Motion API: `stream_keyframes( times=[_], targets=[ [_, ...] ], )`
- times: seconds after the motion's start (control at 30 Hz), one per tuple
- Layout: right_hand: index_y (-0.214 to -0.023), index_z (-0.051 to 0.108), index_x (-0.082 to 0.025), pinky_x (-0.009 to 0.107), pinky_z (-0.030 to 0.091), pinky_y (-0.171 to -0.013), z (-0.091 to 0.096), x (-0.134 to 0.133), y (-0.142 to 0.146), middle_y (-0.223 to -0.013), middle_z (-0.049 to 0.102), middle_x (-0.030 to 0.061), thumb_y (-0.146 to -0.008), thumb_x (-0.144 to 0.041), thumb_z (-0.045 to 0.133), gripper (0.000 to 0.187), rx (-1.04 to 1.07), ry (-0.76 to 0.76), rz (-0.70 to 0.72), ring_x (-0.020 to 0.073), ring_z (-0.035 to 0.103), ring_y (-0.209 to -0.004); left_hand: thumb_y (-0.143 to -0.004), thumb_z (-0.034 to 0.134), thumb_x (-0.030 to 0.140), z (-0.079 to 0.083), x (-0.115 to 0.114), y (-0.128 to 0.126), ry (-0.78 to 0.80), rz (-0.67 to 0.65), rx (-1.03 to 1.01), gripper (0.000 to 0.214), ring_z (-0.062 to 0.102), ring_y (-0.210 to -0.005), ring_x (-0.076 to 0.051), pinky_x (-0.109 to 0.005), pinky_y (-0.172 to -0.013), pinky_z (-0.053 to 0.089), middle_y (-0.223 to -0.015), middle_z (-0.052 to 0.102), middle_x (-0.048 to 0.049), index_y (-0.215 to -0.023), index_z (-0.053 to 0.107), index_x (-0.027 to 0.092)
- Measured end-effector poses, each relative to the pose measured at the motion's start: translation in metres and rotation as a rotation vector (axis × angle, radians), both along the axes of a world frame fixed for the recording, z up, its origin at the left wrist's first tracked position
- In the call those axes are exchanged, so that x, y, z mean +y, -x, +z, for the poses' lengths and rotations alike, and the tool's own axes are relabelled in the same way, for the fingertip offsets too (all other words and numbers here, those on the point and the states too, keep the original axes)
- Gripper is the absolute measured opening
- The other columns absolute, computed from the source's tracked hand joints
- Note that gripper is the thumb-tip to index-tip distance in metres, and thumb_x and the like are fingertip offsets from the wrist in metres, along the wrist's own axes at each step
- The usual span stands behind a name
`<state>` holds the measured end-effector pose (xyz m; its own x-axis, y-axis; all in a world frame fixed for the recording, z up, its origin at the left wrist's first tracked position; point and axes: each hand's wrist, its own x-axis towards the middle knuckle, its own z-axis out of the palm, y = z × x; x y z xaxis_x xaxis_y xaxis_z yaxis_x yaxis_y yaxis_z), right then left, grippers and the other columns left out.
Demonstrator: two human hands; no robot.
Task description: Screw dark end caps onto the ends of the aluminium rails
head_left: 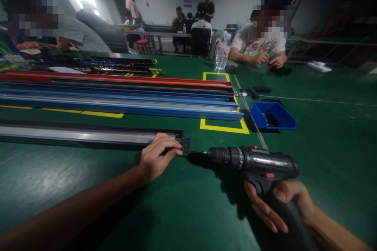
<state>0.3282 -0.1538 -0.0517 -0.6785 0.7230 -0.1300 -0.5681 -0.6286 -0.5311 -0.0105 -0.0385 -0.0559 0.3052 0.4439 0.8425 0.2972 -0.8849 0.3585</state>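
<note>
A long black channel profile (88, 136) with a silvery inner strip lies along the near part of the table. My left hand (159, 157) is closed over its right end, thumb and fingertips pinched beside a small black end bracket (187, 143). In my right hand (290, 200) is a black cordless drill (265, 162), gripped by its handle and pointing left. The drill's long thin bit (196, 151) reaches to the profile's end, right at my left fingertips. Any screw at the bit's tip is hidden by those fingers.
Blue profiles (147, 104) and an orange-red profile (141, 79) lie parallel beyond. A blue bin (273, 115) holding dark parts stands to the right, near small black pieces (259, 91). Water bottles (222, 53) stand farther back. Co-workers sit across the green table (324, 125).
</note>
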Motion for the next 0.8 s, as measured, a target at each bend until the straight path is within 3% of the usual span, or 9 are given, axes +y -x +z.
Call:
stream_keyframes(
  times=[0.17,0.27,0.37,0.53,0.67,0.8],
  targets=[
    [-0.106,0.074,-0.002,0.024,0.052,-0.049,-0.001,0.001,-0.001,-0.071,0.068,0.0105,-0.071,-0.025,0.055,0.046,0.019,0.003,-0.004,0.0108,0.055,-0.039,-0.089,0.074,0.018,0.003,0.000,0.000,-0.016,-0.004,0.032,0.012,0.072,-0.081,-0.017,-0.036,-0.079,0.056,-0.088,0.076,-0.0027,-0.099,0.068,0.019],
    [-0.105,0.075,-0.002,0.024,0.052,-0.048,0.000,0.001,-0.002,-0.070,0.068,0.0102,-0.071,-0.025,0.055,0.045,0.002,0.010,-0.005,0.0112,0.054,-0.039,-0.090,0.073,0.036,0.006,-0.003,-0.001,-0.019,0.044,0.078,0.029,0.071,-0.104,-0.024,-0.041,-0.089,0.056,-0.109,0.075,-0.0103,-0.112,0.066,0.019],
    [-0.103,0.074,-0.004,0.024,0.050,-0.047,0.001,0.000,-0.002,-0.068,0.067,0.0088,-0.070,-0.027,0.057,0.043,-0.029,0.010,-0.026,0.0109,0.053,-0.038,-0.096,0.061,0.052,0.009,-0.005,0.002,0.000,0.089,0.108,0.050,0.064,-0.119,-0.029,-0.048,-0.099,0.052,-0.128,0.067,-0.0180,-0.131,0.058,0.016],
    [-0.100,0.075,-0.005,0.023,0.049,-0.045,0.005,0.003,-0.002,-0.067,0.067,0.0091,-0.071,-0.028,0.059,0.040,-0.048,0.014,-0.089,0.0103,0.051,-0.036,-0.102,0.043,0.038,0.017,-0.001,0.015,0.073,0.063,0.301,0.036,0.060,-0.122,-0.029,-0.050,-0.102,0.048,-0.129,0.065,-0.0166,-0.128,0.056,0.017],
    [-0.102,0.075,-0.003,0.024,0.050,-0.047,0.008,0.010,-0.006,-0.071,0.068,0.0115,-0.074,-0.027,0.057,0.041,-0.044,-0.042,-0.137,0.0101,0.051,-0.037,-0.099,0.049,0.035,0.028,0.011,0.020,0.113,0.188,0.528,0.035,0.062,-0.117,-0.029,-0.048,-0.100,0.049,-0.123,0.068,-0.0154,-0.126,0.058,0.015],
    [-0.102,0.074,-0.002,0.025,0.052,-0.052,0.010,0.015,-0.012,-0.072,0.067,0.0110,-0.075,-0.027,0.057,0.041,-0.042,-0.107,-0.180,0.0095,0.051,-0.038,-0.092,0.060,0.055,0.034,0.020,0.014,0.104,0.210,0.761,0.067,0.056,-0.130,-0.034,-0.051,-0.108,0.045,-0.140,0.061,-0.0188,-0.143,0.049,0.013]
  ],
)
